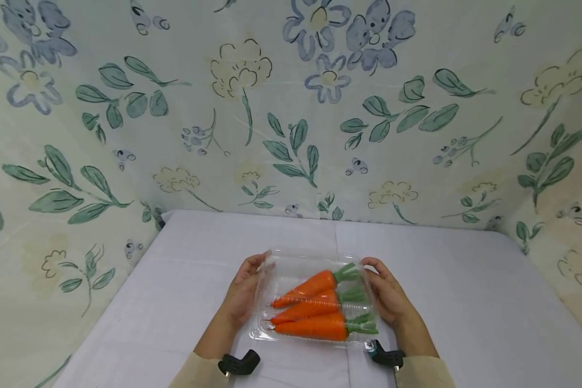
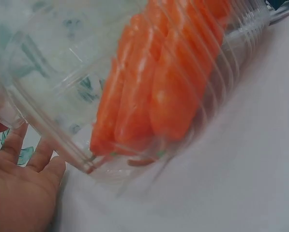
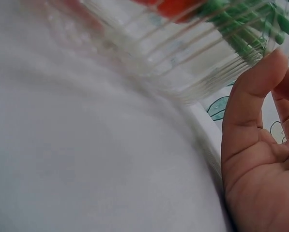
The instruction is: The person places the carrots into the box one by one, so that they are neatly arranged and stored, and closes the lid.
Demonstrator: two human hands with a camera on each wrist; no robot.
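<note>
A clear plastic clamshell box (image 1: 291,267) is held between both hands in the head view, tilted with its far side raised. Three orange carrots (image 1: 310,326) with green tops (image 1: 361,323) lie inside it, tips to the left. My left hand (image 1: 242,293) grips the box's left side, fingers partly behind the plastic. On the right side, my right hand (image 1: 390,293) holds the other end near the green tops. The right thumb (image 3: 255,92) presses against the ribbed wall in the right wrist view. The left wrist view shows the left hand (image 2: 25,181) at the box's corner.
A white cloth (image 1: 465,291) covers the table under the box. Floral fabric (image 1: 291,134) hangs behind the table and along both sides. Black wrist cameras (image 1: 240,362) sit on both wrists, below the cuffs of beige sleeves (image 1: 201,372).
</note>
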